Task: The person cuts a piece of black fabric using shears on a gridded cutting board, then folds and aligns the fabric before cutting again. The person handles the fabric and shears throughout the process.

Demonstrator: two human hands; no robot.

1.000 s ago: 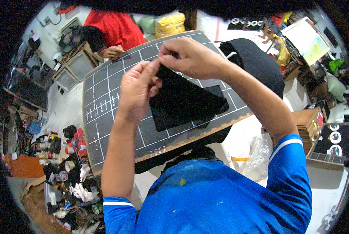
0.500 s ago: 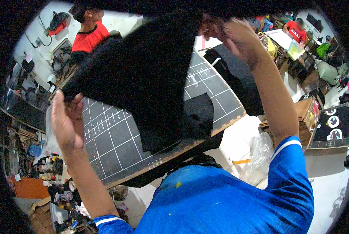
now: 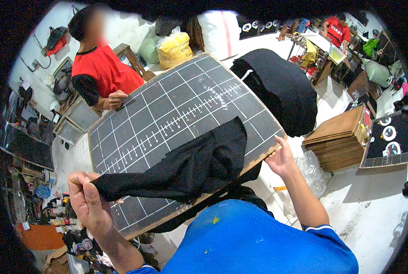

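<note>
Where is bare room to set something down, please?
The gridded board shows bare room beyond the black cloth, between the co-worker's hand and black fabric pile. Its near side is crowded: cloth, left hand, right hand.

A cluttered workshop is surrounding a flat black board with white grid lines (image 3: 167,109), while thin brown rectangular sheets (image 3: 334,148) are lying stacked and a bulging yellow bundle (image 3: 174,51) is sitting beyond.

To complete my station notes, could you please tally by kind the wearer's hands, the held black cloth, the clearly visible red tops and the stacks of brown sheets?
Hands: 2, left hand and right hand
Held black cloth: 1
Red tops: 2
Stack of brown sheets: 1
Total: 6
</note>
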